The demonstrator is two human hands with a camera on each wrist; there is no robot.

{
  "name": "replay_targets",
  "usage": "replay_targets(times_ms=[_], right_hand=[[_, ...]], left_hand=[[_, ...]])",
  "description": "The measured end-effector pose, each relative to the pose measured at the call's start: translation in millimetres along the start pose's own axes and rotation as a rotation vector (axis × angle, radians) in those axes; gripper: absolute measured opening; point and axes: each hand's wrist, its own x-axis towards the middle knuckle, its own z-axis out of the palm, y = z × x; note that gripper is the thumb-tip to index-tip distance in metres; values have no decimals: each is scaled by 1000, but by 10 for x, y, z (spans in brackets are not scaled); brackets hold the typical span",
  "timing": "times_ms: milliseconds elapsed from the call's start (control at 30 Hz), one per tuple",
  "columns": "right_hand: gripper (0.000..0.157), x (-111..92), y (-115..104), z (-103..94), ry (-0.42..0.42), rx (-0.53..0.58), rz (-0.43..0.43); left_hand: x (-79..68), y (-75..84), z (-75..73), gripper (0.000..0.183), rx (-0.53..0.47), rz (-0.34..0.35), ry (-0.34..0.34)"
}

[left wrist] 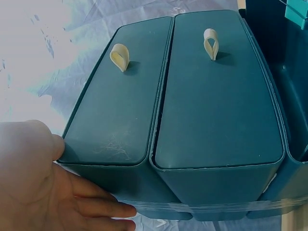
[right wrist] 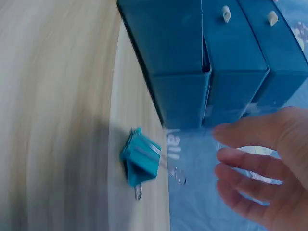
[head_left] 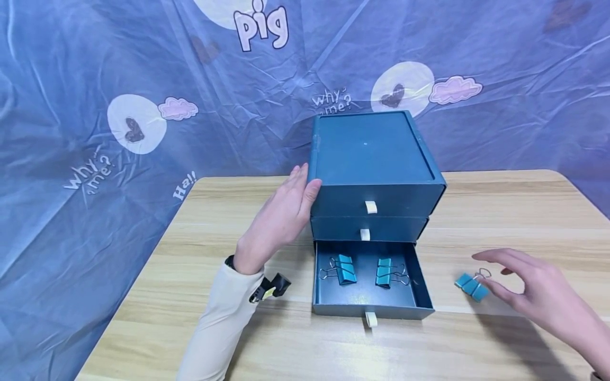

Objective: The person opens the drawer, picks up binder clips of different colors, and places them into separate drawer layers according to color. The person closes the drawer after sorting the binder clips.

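Observation:
A dark teal three-drawer box (head_left: 376, 148) stands on the table with its bottom drawer (head_left: 329, 309) pulled out. Inside that drawer lie two teal binder clips, one on the left (head_left: 346, 269) and one on the right (head_left: 383, 272). My left hand (head_left: 281, 211) rests flat against the box's left side, fingers straight, thumb at the top front corner. To the right of the drawer a third binder clip (right wrist: 142, 158) lies on the wooden table. Over it hovers my right hand (head_left: 538, 280), thumb and fingers spread apart with nothing held between them.
The upper two drawers are closed, each with a cream pull tab such as the top one (head_left: 370, 207). Behind the wooden table (head_left: 190, 296) hangs a blue printed cloth (head_left: 267, 106). A small black camera (head_left: 278, 286) sits at the left wrist.

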Motion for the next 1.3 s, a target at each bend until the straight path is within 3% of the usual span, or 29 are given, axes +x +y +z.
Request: replay_targets(times_ms=[100,167,233,267,333,367,400,500,967,1133,1300], right_hand=[[67,-57,70,27,-68,-32,-89],[61,-96,82,46,-142,-86,-133],[45,-128,88,58,-212,-123,-173],[49,-139,92,66,-236,-129,-181],[81,-151,113,84,-258,-128,-190],[84,-153,128,94,-260,-127,-195],[101,-151,141,103,-264,-119,-200],[104,-145,187,138,-265,-119,-220],[65,-85,235,261,-286,-143,-206],[55,-104,201,299,-293,-129,-105],[57,-127,181,314,-324,-111,-24]], left_hand=[[8,0,1,75,3,-2,-8],[23,2,8,75,4,1,-12],[39,3,17,76,7,4,-15],[44,5,20,76,8,4,-16],[50,7,24,76,10,4,-16],[51,8,24,76,11,3,-15],[51,8,24,76,14,4,-13],[51,7,19,76,15,6,-5],[17,-16,1,74,22,-1,-9],[11,-11,2,73,18,6,-5],[14,-14,2,74,17,6,-5]])
